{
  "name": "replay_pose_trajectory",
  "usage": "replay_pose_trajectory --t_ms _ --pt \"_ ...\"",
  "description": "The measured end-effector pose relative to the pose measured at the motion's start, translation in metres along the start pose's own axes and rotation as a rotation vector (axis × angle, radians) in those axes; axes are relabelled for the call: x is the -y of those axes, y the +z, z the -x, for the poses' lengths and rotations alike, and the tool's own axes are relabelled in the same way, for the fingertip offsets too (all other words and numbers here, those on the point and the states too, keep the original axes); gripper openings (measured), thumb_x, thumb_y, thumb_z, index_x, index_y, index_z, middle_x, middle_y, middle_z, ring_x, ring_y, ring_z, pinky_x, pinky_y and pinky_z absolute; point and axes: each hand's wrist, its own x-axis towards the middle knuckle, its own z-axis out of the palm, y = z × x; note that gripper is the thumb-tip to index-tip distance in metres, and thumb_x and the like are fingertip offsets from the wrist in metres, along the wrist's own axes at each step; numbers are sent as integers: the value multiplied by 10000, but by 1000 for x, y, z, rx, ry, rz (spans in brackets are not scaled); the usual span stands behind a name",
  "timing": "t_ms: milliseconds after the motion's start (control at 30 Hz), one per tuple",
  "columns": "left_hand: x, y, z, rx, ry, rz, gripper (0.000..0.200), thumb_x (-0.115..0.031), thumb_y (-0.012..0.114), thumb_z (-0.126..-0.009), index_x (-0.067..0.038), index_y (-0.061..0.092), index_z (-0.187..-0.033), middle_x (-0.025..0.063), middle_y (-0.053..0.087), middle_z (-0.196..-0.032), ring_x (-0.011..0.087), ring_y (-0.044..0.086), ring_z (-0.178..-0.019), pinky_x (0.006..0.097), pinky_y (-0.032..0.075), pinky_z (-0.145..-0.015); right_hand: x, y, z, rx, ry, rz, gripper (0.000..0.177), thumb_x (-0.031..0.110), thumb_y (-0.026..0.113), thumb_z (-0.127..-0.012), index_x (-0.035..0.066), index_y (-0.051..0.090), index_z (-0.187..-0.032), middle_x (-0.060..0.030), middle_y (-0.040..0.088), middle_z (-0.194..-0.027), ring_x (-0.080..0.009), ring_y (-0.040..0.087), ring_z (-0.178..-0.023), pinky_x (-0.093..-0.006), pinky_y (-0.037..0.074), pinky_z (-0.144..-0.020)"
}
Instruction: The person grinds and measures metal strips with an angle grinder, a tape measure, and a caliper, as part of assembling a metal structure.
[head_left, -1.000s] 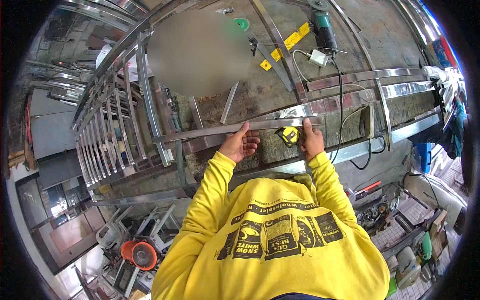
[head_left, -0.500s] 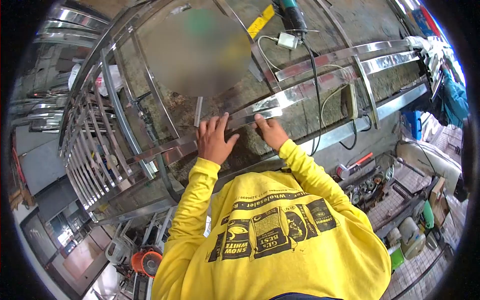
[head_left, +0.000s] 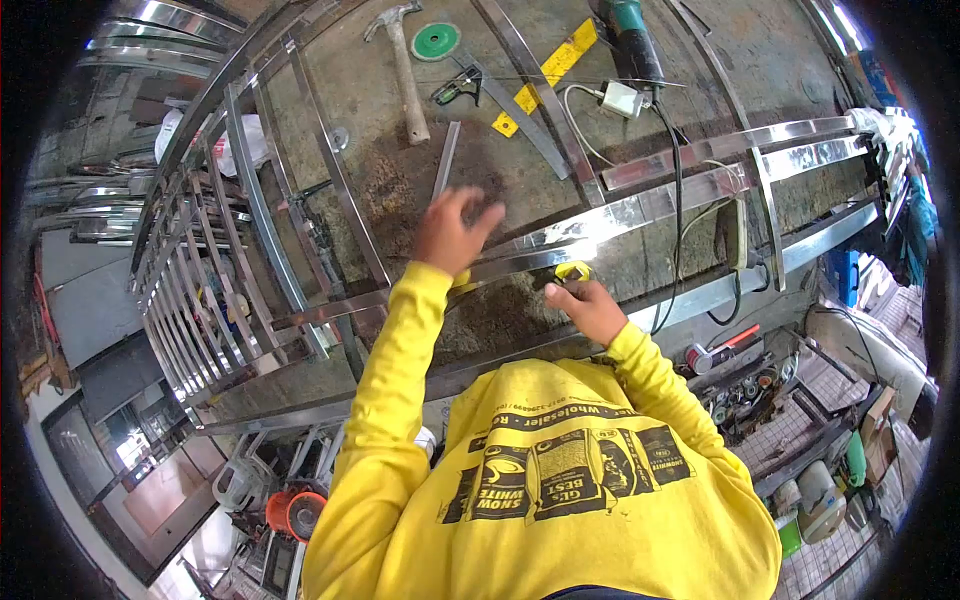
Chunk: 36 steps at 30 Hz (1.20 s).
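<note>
A long polished steel tube (head_left: 500,258) crosses the frame of bars in front of me. My left hand (head_left: 452,232) is raised just over it, slightly blurred, with thumb and fingers apart and nothing in them. Beyond this hand lies a short thin metal strip (head_left: 447,160). My right hand (head_left: 592,310) is at the tube's near side, thumb pointing left and fingers curled. A small yellow patch (head_left: 573,269) shows against the tube right at its fingertips. I cannot tell what, if anything, those fingers hold.
On the worktop lie a hammer (head_left: 404,80), a green disc (head_left: 436,41), a try square (head_left: 515,115), a yellow strip (head_left: 550,75) and a corded grinder (head_left: 632,45). A black cable (head_left: 677,200) hangs across the tubes. Curved metal bars (head_left: 195,290) stand at left.
Both hands have come off the tube's top. My left hand has lifted away from me with spread fingers, while my right has dropped to the near side. The view has shifted slightly.
</note>
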Motion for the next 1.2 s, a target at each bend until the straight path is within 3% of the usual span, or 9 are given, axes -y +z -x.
replay_pose_trajectory --t_ms 100,233,267,400,633,767,967,1133,1200 --pt "14 29 -90 -339 209 -208 463 -332 686 -906 -82 616 -1289 184 618 -1259 399 559 -1197 485 458 -1008 -7 -4 14 -18 -52 41 609 537 626 -966 -64 721 -952 -103 627 -690 -171 574 -677 -369 488 -683" --pt "30 42 -193 -431 -51 -573 675 -257 668 -869 -119 430 -1485 186 484 -1464 367 470 -1340 547 415 -1078 7 -13 41 -38 -35 123 547 489 639 -972 -54 705 -952 -170 621 -683 -235 568 -649 -399 485 -670" --pt "25 35 -203 -331 -150 -582 710 -232 676 -858 -123 405 -1504 195 473 -1474 376 468 -1349 535 411 -1095 3 -13 46 -37 -32 147 464 401 638 -1001 -30 635 -831 -40 461 -622 -118 389 -633 -347 383 -579" --pt "42 5 -232 -99 -77 -598 798 -111 713 -820 -153 361 -1534 237 447 -1481 444 506 -1320 512 437 -1099 11 -19 74 -132 -46 64 489 427 665 -959 -54 656 -870 -181 531 -627 -266 502 -585 -435 440 -614" --pt "15 -92 -231 227 -20 -1186 652 -131 809 -760 -54 561 -1358 265 639 -1221 440 619 -1166 495 520 -989 5 -22 91 -82 -44 -25 462 400 656 -973 -54 666 -889 -151 534 -621 -221 493 -579 -403 429 -586" --pt "-25 -171 -182 372 24 -1108 307 -131 788 -763 7 726 -1031 240 713 -1004 382 692 -1019 445 542 -881 11 -27 91 -107 -87 17 422 370 651 -983 -48 682 -929 -142 564 -643 -195 528 -600 -380 448 -594" --pt "-47 -275 -61 124 398 -882 133 -64 755 -832 -42 762 -963 166 728 -1085 334 707 -966 404 554 -847 28 -25 85 -531 -368 -298 349 305 625 -1012 -33 710 -998 -59 637 -741 -137 559 -685 -318 472 -670" --pt "-102 -211 41 -103 628 -633 206 -28 735 -860 -124 775 -1038 108 730 -1162 281 708 -1047 366 560 -904 44 -36 76 -32 -323 -450 692 561 302 -1086 15 705 -1224 37 387 -634 -102 361 -562 -293 332 -552" --pt "-93 -145 58 -92 763 -631 279 -21 759 -820 -154 784 -1063 92 720 -1203 263 707 -1058 372 567 -910 21 -16 65 199 -302 -439 595 518 392 -1080 15 709 -1107 35 473 -673 -98 425 -593 -290 379 -575"
